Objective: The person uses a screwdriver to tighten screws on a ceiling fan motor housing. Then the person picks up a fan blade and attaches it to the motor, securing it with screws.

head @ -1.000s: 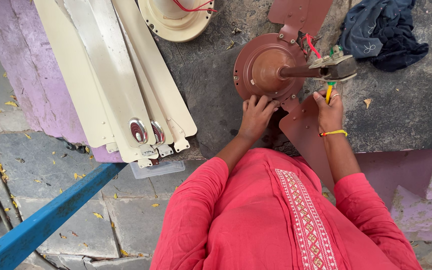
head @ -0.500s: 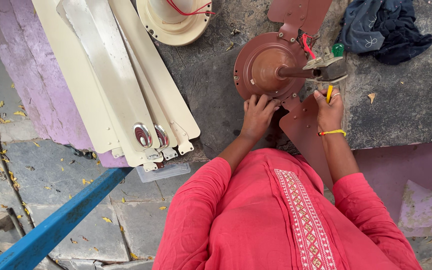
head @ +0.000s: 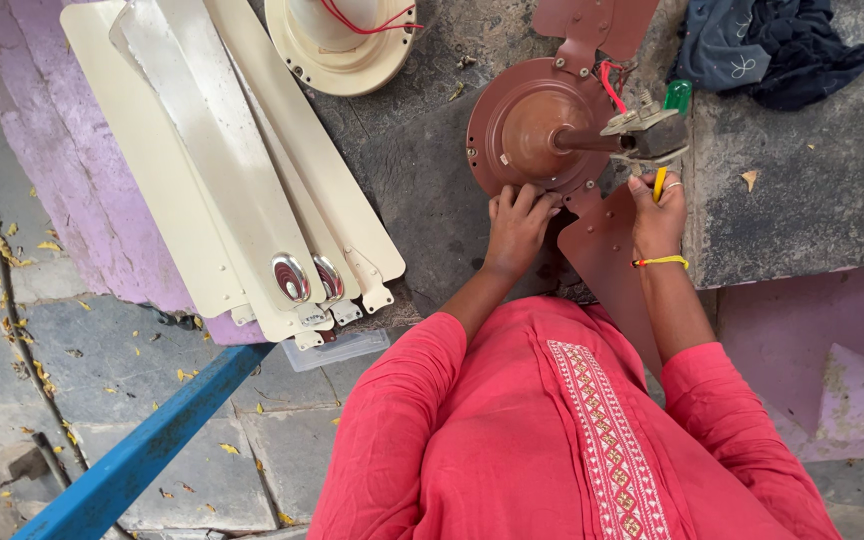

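Note:
A brown ceiling fan motor (head: 532,125) lies on a dark stone slab, its rod pointing right with red wires at the end. A brown blade (head: 602,255) lies under its near edge. My left hand (head: 517,225) rests with fingers curled on the motor's near rim where the blade meets it. My right hand (head: 657,215) grips a screwdriver with a yellow handle (head: 659,183) just right of the motor, tip down toward the blade. A yellow thread is tied round that wrist.
Cream fan blades (head: 242,180) lie stacked at the left, over a purple ledge. A cream fan motor housing (head: 342,40) sits at the top. Dark cloth (head: 772,45) is bunched at the top right. A blue metal bar (head: 142,450) crosses the paved floor below.
The view has shifted slightly to the right and closer. Both hands stay at the motor's near rim, with little visible motion.

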